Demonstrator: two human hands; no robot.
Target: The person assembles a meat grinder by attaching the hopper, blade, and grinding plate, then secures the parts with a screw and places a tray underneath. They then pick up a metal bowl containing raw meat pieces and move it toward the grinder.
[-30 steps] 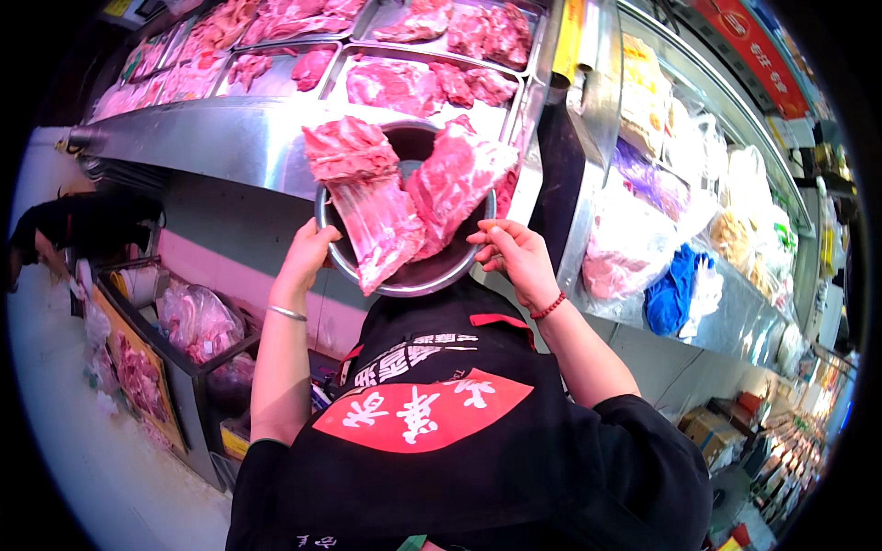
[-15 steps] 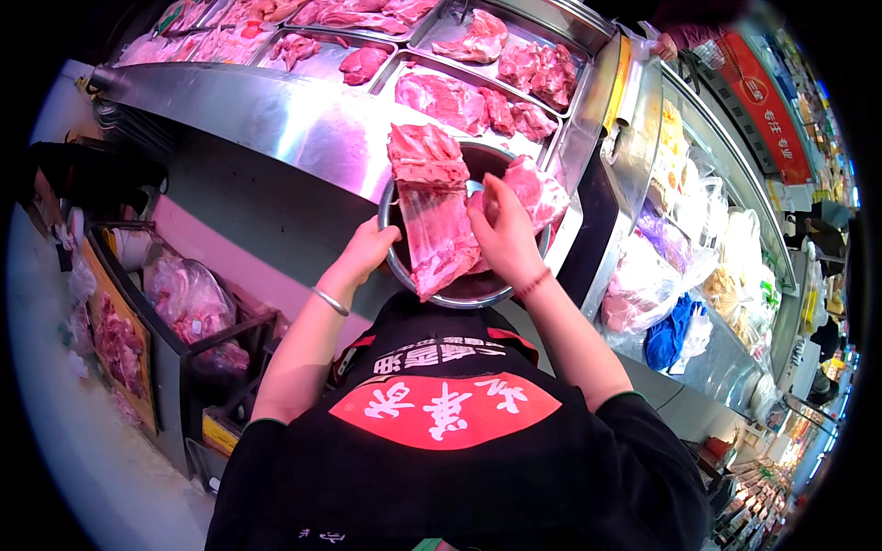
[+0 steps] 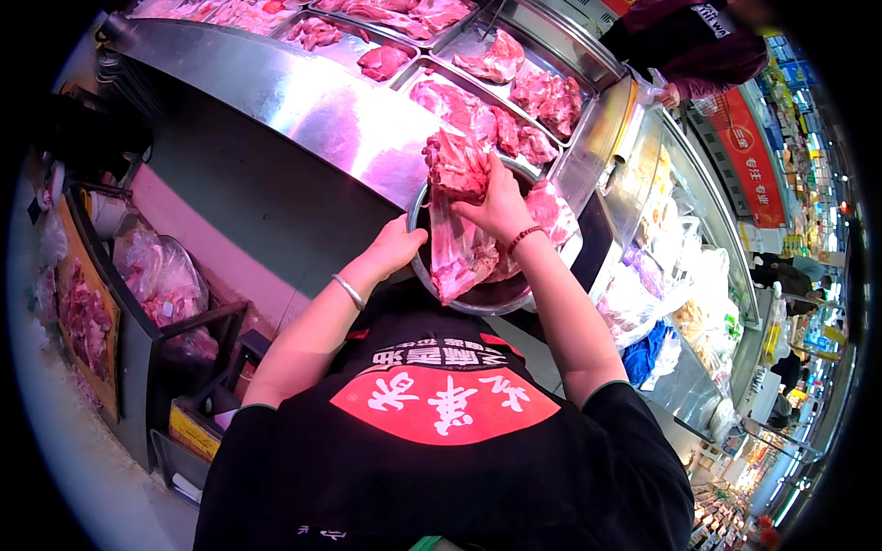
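Observation:
My left hand (image 3: 397, 246) is closed on the left rim of a round metal basin (image 3: 516, 306), thumb on top. A long slab of raw red meat (image 3: 450, 241) stands up out of the basin, its thick upper end above the rim. My right hand (image 3: 499, 204) grips the slab's right side near the top, thumb across its front and fingers at its far edge. Against the basin's right side, partly behind my right wrist, lies another pale pink and red meat piece (image 3: 553, 213). The basin's inside is mostly hidden by the meat.
A steel counter edge (image 3: 303, 106) runs beyond the basin, with meat trays (image 3: 404, 84) behind it. Plastic bags (image 3: 634, 294) fill a case at right. A person's hand (image 3: 669, 95) touches the counter at upper right. A dark-framed stand (image 3: 138, 340) with meat is at left.
My right hand has moved up from the basin's middle and taken hold of the slab's upper part. The view has shifted, bringing more of the person at upper right into sight.

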